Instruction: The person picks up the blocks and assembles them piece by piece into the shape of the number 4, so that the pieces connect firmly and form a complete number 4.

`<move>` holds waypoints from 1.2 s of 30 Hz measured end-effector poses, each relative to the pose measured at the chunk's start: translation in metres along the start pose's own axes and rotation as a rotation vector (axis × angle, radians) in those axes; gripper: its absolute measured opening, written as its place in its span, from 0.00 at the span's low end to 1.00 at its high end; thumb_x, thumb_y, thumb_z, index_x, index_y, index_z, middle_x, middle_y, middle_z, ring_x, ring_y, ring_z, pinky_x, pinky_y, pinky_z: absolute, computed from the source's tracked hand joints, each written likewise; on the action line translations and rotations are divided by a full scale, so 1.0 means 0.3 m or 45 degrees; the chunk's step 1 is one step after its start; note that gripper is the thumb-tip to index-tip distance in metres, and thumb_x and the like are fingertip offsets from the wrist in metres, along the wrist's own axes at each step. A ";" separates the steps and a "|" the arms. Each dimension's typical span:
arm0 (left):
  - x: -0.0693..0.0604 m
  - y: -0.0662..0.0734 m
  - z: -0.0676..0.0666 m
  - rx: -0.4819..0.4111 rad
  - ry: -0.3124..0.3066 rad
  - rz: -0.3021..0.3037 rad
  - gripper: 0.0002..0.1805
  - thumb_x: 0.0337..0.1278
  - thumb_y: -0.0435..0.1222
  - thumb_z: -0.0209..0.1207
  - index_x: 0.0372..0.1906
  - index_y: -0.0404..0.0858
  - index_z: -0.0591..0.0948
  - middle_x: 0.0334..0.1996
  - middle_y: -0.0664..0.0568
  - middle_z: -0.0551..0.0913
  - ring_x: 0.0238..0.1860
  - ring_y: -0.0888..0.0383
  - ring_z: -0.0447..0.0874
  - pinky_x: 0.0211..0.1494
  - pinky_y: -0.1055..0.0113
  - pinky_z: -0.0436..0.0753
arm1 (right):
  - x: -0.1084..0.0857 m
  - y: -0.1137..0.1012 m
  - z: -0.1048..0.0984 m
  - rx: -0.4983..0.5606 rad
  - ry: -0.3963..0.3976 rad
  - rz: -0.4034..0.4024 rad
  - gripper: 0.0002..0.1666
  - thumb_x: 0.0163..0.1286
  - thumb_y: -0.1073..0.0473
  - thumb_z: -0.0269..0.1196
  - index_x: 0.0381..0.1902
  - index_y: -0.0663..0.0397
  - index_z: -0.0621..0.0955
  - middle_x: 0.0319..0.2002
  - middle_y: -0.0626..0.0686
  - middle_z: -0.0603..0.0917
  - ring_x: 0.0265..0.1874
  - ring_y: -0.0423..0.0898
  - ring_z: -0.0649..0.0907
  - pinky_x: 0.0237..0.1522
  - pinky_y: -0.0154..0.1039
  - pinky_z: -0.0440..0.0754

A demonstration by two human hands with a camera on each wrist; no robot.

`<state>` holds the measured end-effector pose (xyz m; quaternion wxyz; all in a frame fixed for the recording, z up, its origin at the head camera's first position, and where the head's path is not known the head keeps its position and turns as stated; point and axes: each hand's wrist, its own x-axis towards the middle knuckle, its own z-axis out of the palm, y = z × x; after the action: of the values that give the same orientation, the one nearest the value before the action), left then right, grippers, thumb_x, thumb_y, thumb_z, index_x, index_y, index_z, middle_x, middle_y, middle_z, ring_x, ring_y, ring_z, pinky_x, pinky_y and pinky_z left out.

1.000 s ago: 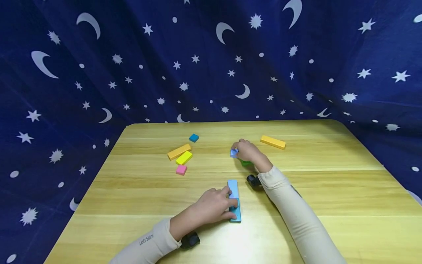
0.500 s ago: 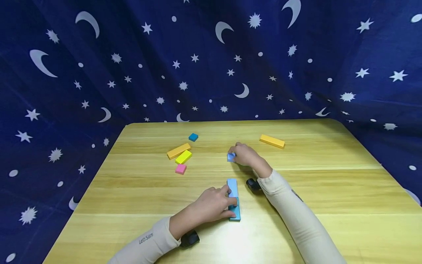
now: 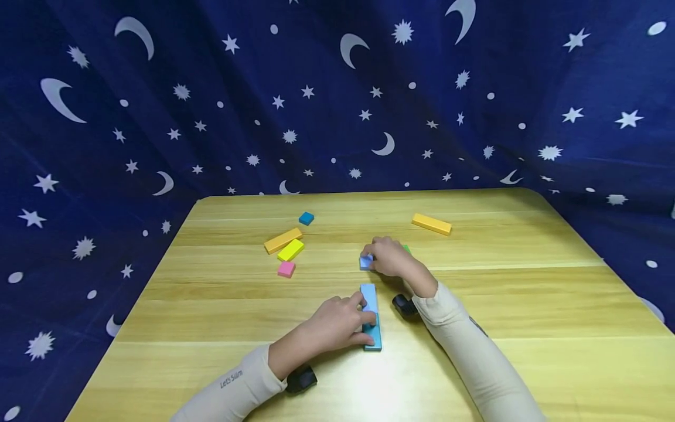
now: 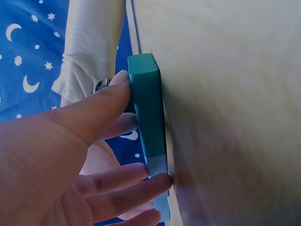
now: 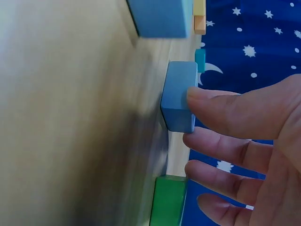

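The left hand rests its outstretched fingertips on two flat blocks lying end to end: a light blue block and a teal block nearer the person. In the left wrist view its thumb touches the teal block. Farther out, the right hand pinches a short light blue block that is close to the table. The right wrist view has the thumb on that short block; the grip's far side is hidden. A green block shows partly behind the right hand.
To the left lie an orange block, a yellow block, a pink block and a dark blue block. Another orange block lies at the back right of the wooden table. A blue starry curtain hangs behind.
The right hand has brought the short light blue block toward the person, nearer the two aligned blocks. The left hand has stayed on its blocks. The head view has shifted slightly.
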<state>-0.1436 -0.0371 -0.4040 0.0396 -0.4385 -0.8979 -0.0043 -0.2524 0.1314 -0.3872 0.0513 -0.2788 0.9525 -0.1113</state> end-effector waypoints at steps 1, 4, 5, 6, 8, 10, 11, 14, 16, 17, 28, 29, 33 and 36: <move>0.001 0.000 -0.001 -0.011 -0.004 -0.001 0.19 0.49 0.60 0.55 0.42 0.56 0.80 0.42 0.53 0.77 0.36 0.64 0.77 0.28 0.74 0.73 | -0.007 -0.003 0.002 0.003 0.001 -0.005 0.16 0.58 0.62 0.64 0.46 0.53 0.81 0.38 0.56 0.79 0.36 0.52 0.76 0.36 0.45 0.73; 0.001 -0.003 -0.001 -0.036 -0.004 -0.008 0.19 0.48 0.60 0.56 0.42 0.56 0.81 0.42 0.53 0.77 0.32 0.65 0.76 0.26 0.76 0.71 | -0.026 -0.013 0.007 0.014 -0.006 -0.025 0.16 0.58 0.62 0.64 0.46 0.53 0.82 0.39 0.55 0.79 0.36 0.52 0.76 0.36 0.43 0.73; 0.001 -0.003 0.000 -0.042 0.000 -0.010 0.19 0.48 0.60 0.56 0.41 0.56 0.81 0.42 0.53 0.77 0.31 0.65 0.76 0.26 0.76 0.70 | -0.032 -0.016 0.008 0.018 -0.005 -0.035 0.16 0.58 0.62 0.64 0.46 0.53 0.82 0.39 0.55 0.79 0.36 0.51 0.76 0.37 0.43 0.73; 0.001 -0.004 0.001 -0.045 0.004 -0.011 0.19 0.47 0.60 0.56 0.41 0.56 0.81 0.42 0.53 0.77 0.30 0.65 0.75 0.26 0.76 0.70 | -0.037 -0.019 0.008 0.018 -0.005 -0.050 0.16 0.58 0.62 0.64 0.46 0.54 0.82 0.39 0.55 0.80 0.36 0.51 0.77 0.37 0.43 0.74; 0.001 -0.005 0.002 -0.048 0.012 -0.015 0.19 0.47 0.60 0.56 0.41 0.56 0.81 0.41 0.54 0.76 0.29 0.65 0.75 0.25 0.77 0.69 | -0.045 -0.026 0.004 0.025 -0.008 -0.075 0.15 0.57 0.63 0.64 0.45 0.54 0.82 0.38 0.55 0.80 0.36 0.50 0.77 0.37 0.41 0.75; 0.002 -0.006 0.002 -0.056 0.014 -0.017 0.19 0.47 0.60 0.56 0.40 0.56 0.81 0.41 0.54 0.76 0.29 0.65 0.75 0.25 0.77 0.68 | -0.053 -0.028 0.001 0.031 -0.010 -0.107 0.15 0.56 0.63 0.65 0.44 0.55 0.82 0.37 0.54 0.80 0.34 0.49 0.77 0.36 0.40 0.75; 0.003 -0.006 0.001 -0.060 0.013 -0.018 0.19 0.47 0.60 0.56 0.40 0.56 0.81 0.41 0.54 0.76 0.30 0.65 0.75 0.25 0.76 0.68 | -0.057 -0.029 0.000 0.032 -0.013 -0.122 0.15 0.56 0.64 0.65 0.43 0.56 0.83 0.37 0.54 0.80 0.34 0.48 0.78 0.36 0.39 0.75; 0.002 -0.004 0.000 -0.068 0.000 -0.025 0.18 0.47 0.60 0.57 0.40 0.55 0.80 0.42 0.54 0.77 0.33 0.65 0.75 0.26 0.75 0.69 | -0.067 -0.030 0.001 0.041 -0.021 -0.159 0.15 0.56 0.64 0.65 0.43 0.57 0.83 0.36 0.54 0.80 0.33 0.47 0.77 0.36 0.38 0.75; 0.001 -0.002 -0.001 -0.073 -0.003 -0.029 0.18 0.47 0.60 0.57 0.39 0.55 0.81 0.42 0.54 0.77 0.35 0.65 0.75 0.27 0.75 0.70 | -0.073 -0.030 0.002 0.052 -0.030 -0.169 0.15 0.56 0.64 0.65 0.43 0.57 0.83 0.35 0.54 0.81 0.33 0.46 0.77 0.36 0.38 0.75; 0.001 -0.001 0.001 -0.073 -0.004 -0.030 0.18 0.47 0.60 0.57 0.39 0.55 0.81 0.42 0.54 0.77 0.34 0.65 0.75 0.27 0.75 0.70 | -0.077 -0.030 0.003 0.055 -0.034 -0.167 0.14 0.56 0.64 0.65 0.43 0.57 0.83 0.35 0.53 0.81 0.34 0.46 0.78 0.37 0.38 0.75; 0.008 -0.004 0.011 -0.090 0.014 -0.025 0.20 0.45 0.61 0.57 0.39 0.56 0.81 0.42 0.55 0.76 0.34 0.65 0.75 0.28 0.76 0.70 | -0.090 -0.016 -0.003 0.086 -0.035 -0.204 0.13 0.60 0.68 0.60 0.43 0.56 0.83 0.33 0.53 0.81 0.32 0.45 0.77 0.35 0.36 0.74; 0.009 -0.005 0.012 -0.096 0.013 -0.027 0.20 0.45 0.61 0.57 0.40 0.56 0.81 0.42 0.55 0.76 0.33 0.65 0.75 0.28 0.76 0.70 | -0.091 -0.015 -0.004 0.085 -0.034 -0.205 0.13 0.60 0.68 0.60 0.43 0.56 0.83 0.33 0.53 0.81 0.32 0.45 0.76 0.35 0.36 0.74; 0.011 -0.011 0.015 -0.115 0.016 -0.038 0.21 0.43 0.61 0.58 0.40 0.55 0.81 0.41 0.55 0.76 0.34 0.64 0.72 0.31 0.75 0.70 | -0.090 -0.016 -0.007 0.094 -0.029 -0.229 0.14 0.60 0.69 0.59 0.43 0.57 0.84 0.33 0.53 0.81 0.31 0.44 0.76 0.34 0.35 0.73; 0.011 -0.017 0.018 -0.113 0.034 -0.047 0.23 0.42 0.62 0.58 0.40 0.54 0.81 0.42 0.53 0.75 0.39 0.61 0.71 0.38 0.72 0.72 | -0.086 -0.017 -0.010 0.103 -0.043 -0.230 0.14 0.60 0.69 0.59 0.44 0.57 0.83 0.33 0.53 0.81 0.31 0.44 0.76 0.34 0.35 0.73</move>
<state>-0.1501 -0.0373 -0.4091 0.0319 -0.4232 -0.9040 -0.0508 -0.2284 0.1417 -0.3821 0.0683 -0.3632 0.9172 -0.1490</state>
